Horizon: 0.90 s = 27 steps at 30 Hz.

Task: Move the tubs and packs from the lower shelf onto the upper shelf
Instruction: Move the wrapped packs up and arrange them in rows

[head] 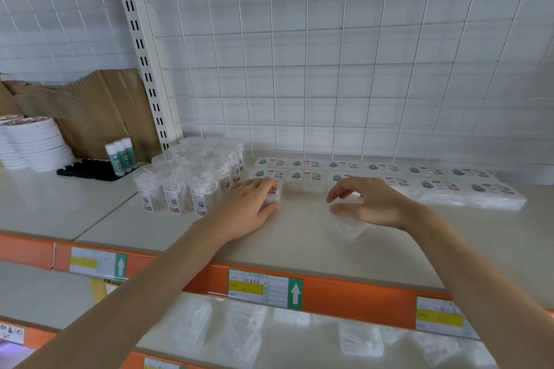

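Under the left hand, a small clear pack could slide into the labelled packs just beyond the fingertips and knock that row askew. The fingers curl round it, palm down on the upper shelf. Beside it, the right hand arches half-open over a second clear pack, which looks tilted and may tip. Remaining packs lie on the lower shelf, below both wrists.
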### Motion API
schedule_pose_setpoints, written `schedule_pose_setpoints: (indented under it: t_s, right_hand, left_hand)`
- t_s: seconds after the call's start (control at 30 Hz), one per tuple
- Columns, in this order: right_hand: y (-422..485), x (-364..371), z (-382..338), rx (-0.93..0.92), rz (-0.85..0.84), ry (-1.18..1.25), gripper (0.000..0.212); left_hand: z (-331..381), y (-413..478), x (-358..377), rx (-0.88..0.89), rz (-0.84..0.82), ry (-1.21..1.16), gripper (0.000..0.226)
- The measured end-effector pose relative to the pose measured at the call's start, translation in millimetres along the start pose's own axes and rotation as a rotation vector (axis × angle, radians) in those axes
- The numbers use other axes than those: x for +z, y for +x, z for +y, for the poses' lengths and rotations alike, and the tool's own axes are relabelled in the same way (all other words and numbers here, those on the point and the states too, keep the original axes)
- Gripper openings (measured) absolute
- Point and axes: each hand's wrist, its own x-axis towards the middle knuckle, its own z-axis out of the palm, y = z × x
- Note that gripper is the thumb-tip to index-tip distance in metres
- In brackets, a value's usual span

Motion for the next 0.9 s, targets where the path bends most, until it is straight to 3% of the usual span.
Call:
schedule_pose_setpoints:
  t_s: [0.43,0.57,0.7,0.8,0.9]
  right_hand:
    - [-1.2,3.7,-4.1,0.049,0.009,0.029,0.012]
    - [-3.0,-1.4,-5.2,0.137,-0.045,0.059,0.023]
    - [-7.9,-9.7,-7.7,0.148,-0.187,0.149,0.037]
    - [-13.8,-16.5,-8.8,0.16,-0.36,0.129,0.068]
    - [-15.8,-19.2,-8.0,0.175,-0.415,0.114,0.07]
  left_hand:
    - [-4.0,-0.3,4.7,0.023,0.019,0.002,0.036]
    - [-4.9,0.3,6.6,0.024,0.024,0.004,0.04]
    - [-4.0,-1.4,4.9,0.037,0.095,-0.05,0.062]
    - [1.9,-0.1,1.3,0.082,0.235,-0.106,0.059]
    - [10.1,2.0,-2.3,0.118,0.307,-0.15,0.049]
